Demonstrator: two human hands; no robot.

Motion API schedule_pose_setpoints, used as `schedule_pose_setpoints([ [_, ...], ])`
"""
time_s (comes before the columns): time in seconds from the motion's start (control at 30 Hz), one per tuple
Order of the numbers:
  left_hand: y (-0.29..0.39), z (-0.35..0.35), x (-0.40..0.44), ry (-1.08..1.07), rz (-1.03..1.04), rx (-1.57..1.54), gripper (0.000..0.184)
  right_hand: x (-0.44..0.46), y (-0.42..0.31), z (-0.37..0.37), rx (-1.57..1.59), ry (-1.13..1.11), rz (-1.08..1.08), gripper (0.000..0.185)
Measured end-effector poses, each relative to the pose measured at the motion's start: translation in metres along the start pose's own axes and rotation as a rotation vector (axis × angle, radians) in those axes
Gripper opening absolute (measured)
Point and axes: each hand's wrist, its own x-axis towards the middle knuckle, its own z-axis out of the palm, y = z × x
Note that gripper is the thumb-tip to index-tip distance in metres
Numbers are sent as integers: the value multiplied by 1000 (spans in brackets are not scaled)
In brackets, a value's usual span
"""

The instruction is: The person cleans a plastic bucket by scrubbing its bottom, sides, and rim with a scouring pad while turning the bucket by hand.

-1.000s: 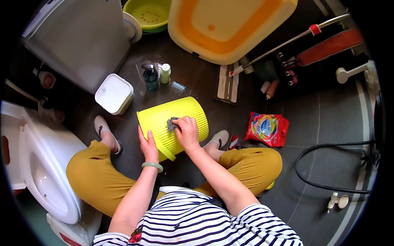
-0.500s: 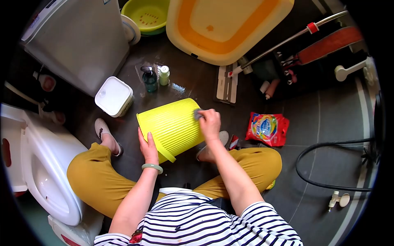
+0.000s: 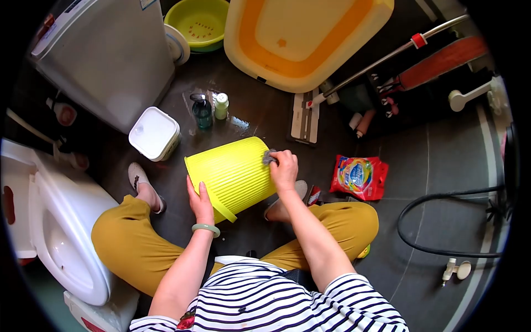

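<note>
A yellow-green ribbed plastic bucket (image 3: 229, 174) lies on its side between my knees, its handle strap (image 3: 222, 210) hanging toward me. My left hand (image 3: 200, 200) grips the bucket at its rim end, thumb on the outer wall and the other fingers partly hidden at the rim. At the opposite end, my right hand (image 3: 284, 169) pinches a grey scouring pad (image 3: 269, 157) against the edge of the bucket's base. Beyond the bucket stand a dark green pump bottle (image 3: 202, 113) and a small pale green bottle (image 3: 221, 106).
A white lidded tub (image 3: 152, 133) stands to the left of the bottles, near the toilet (image 3: 72, 238). On the right lie a red packet (image 3: 359, 177) and a black hose (image 3: 404, 216). A flat mop (image 3: 304, 116) and an orange-and-white folding tub (image 3: 310, 50) are farther back.
My right hand has shifted slightly at the base's edge, and more of the grey scouring pad shows. The bucket has tipped a little, its base end lower in view. My left hand keeps its hold.
</note>
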Motion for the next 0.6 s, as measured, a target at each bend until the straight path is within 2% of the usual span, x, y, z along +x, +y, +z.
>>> schedule_pose_setpoints([
  [0.1,-1,-2,-3,7,3,16,53,-14,-39,1,115,-95,-104,20],
  [0.2,-1,-2,-1,12,-1,17,53,-19,-4,32,175,-125,-114,19],
  [0.33,1,-2,0,7,-36,53,53,4,35,16,-39,23,54,18],
  [0.43,-2,1,-3,24,26,19,53,-16,4,27,77,-48,-54,20],
  [0.53,5,-2,-4,-1,-40,0,53,-31,-43,24,209,-133,-153,21],
  [0.6,1,-1,-1,7,-12,37,53,-24,-24,24,184,-123,-166,23],
])
